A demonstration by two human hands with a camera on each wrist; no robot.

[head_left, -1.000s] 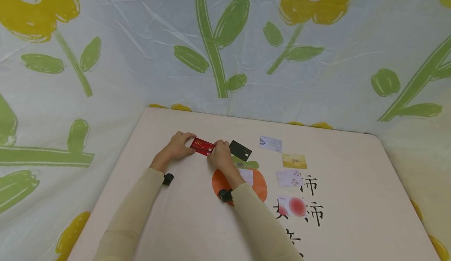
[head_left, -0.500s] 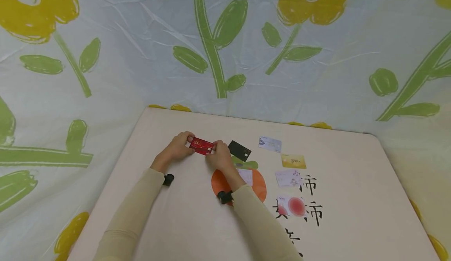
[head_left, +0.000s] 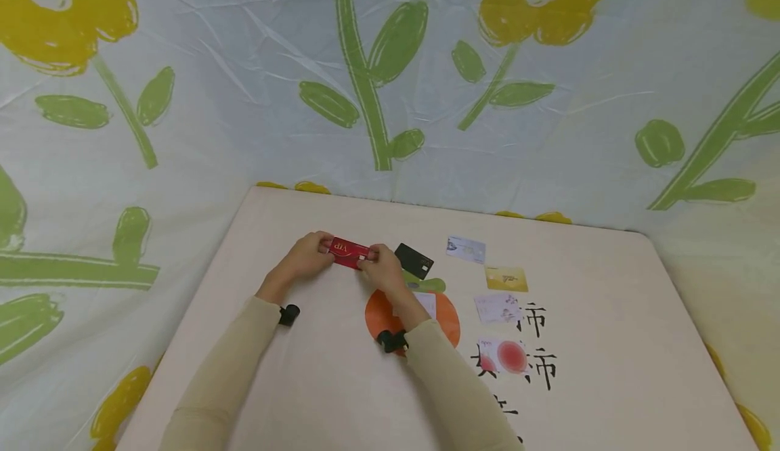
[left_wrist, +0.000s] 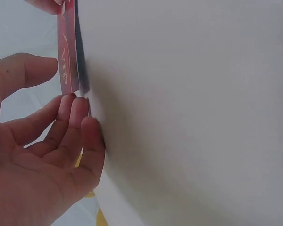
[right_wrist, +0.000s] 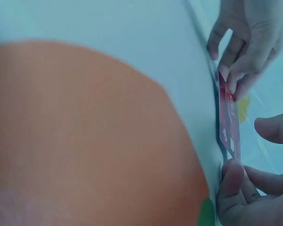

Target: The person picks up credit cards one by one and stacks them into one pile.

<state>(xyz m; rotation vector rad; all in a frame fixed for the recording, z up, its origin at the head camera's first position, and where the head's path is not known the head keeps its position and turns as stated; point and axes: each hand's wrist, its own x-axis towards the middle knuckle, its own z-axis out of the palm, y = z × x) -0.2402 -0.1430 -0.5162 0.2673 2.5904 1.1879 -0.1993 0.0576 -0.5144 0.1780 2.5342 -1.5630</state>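
Observation:
In the head view a red card (head_left: 349, 252) lettered VIP is held between the two hands, near the far left of the table. The left hand (head_left: 302, 256) holds its left end with bent fingers. At the other end, the right hand (head_left: 385, 268) grips the card by its edges. Seen from the left wrist, the card (left_wrist: 68, 56) is nearly edge-on with a dark band along its table side; the left fingertips (left_wrist: 80, 110) meet its near end. The right wrist view shows the card (right_wrist: 229, 120) spanning both hands. Whether it touches the table cannot be told.
A black card (head_left: 414, 261) lies just right of the right hand. Further right are a pale blue card (head_left: 466, 249), a gold card (head_left: 506, 279), a floral card (head_left: 496, 308) and a red-dotted card (head_left: 503, 356). Another pale card (head_left: 426, 304) lies partly behind the right forearm, on an orange print (head_left: 447, 319).
The red card has stayed in nearly the same place between both hands. The fingers have shifted slightly at its ends. The other cards have not moved on the table.

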